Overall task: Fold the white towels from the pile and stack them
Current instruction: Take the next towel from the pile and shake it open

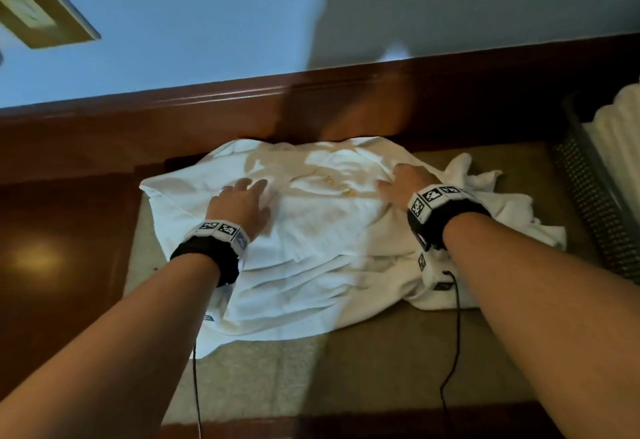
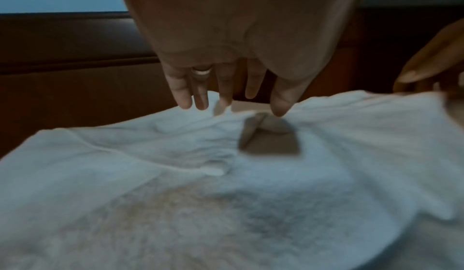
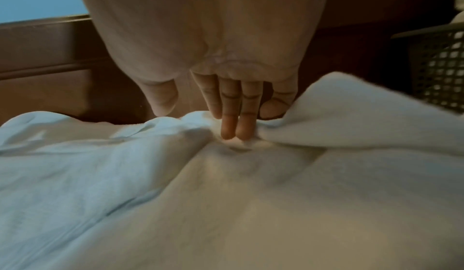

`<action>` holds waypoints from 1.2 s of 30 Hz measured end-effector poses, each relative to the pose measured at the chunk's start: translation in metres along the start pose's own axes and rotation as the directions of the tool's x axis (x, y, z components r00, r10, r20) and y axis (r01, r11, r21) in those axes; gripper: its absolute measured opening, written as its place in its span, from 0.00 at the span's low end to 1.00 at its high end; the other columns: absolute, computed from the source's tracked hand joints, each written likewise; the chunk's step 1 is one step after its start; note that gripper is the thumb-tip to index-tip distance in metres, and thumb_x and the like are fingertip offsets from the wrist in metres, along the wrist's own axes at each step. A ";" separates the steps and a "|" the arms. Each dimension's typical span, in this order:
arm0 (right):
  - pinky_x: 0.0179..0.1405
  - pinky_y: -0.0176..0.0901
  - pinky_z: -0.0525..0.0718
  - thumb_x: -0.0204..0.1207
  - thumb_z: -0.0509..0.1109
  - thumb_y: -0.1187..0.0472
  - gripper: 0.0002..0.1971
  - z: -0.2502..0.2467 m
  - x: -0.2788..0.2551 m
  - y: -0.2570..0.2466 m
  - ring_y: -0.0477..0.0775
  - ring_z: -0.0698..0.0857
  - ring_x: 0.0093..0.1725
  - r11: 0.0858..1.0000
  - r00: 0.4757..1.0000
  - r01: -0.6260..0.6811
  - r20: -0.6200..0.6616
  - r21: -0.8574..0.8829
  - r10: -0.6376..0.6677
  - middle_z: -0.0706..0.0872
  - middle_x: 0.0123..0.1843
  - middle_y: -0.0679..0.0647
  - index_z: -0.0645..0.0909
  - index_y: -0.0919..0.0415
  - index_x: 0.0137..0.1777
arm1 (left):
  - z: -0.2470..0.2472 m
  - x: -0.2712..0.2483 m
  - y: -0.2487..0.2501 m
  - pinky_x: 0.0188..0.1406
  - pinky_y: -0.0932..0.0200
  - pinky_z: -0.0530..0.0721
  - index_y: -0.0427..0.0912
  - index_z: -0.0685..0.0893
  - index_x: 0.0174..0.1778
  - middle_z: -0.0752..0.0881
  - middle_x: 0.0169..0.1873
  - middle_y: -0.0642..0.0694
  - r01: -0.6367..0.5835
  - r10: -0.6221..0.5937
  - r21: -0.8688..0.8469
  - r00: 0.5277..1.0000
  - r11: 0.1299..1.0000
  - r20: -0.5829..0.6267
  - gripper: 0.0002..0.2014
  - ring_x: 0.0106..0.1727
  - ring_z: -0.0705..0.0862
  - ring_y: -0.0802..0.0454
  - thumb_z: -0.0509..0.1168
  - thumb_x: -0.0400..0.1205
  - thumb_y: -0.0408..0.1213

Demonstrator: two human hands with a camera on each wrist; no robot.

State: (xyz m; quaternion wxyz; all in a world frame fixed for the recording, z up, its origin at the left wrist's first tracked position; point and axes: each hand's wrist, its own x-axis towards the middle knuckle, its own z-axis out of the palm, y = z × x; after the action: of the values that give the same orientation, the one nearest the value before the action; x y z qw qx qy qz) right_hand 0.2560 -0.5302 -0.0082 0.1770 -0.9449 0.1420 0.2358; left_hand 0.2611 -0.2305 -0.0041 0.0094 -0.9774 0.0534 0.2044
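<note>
A white towel lies spread and wrinkled on a beige mat. My left hand is over its left half with straight, spread fingers, and in the left wrist view the left hand has its fingertips at the towel near its far edge. My right hand rests on the right half. In the right wrist view the right hand presses straight fingers into a crease of the towel. More crumpled white towels lie under and beside the right wrist.
A dark mesh basket stands at the right with folded white towels in it. A brown wooden ledge runs behind the towel below a pale wall. Glossy wood lies left of the mat.
</note>
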 end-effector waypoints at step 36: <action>0.41 0.44 0.70 0.75 0.65 0.70 0.11 -0.051 -0.358 -0.429 0.53 0.75 0.43 0.690 0.602 0.717 -0.414 -0.097 -0.683 0.77 0.44 0.49 0.73 0.51 0.42 | -0.185 -0.260 -0.367 0.74 0.48 0.76 0.58 0.70 0.81 0.79 0.73 0.54 -0.341 0.222 -0.360 0.916 0.869 -0.334 0.42 0.72 0.78 0.51 0.78 0.72 0.59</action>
State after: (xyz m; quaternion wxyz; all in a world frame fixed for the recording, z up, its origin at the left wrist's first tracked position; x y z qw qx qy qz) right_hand 0.1238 -0.0999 0.3264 0.2577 -0.9438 -0.1959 -0.0664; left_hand 0.1375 0.1526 0.2686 -0.2339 -0.9576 0.1533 0.0691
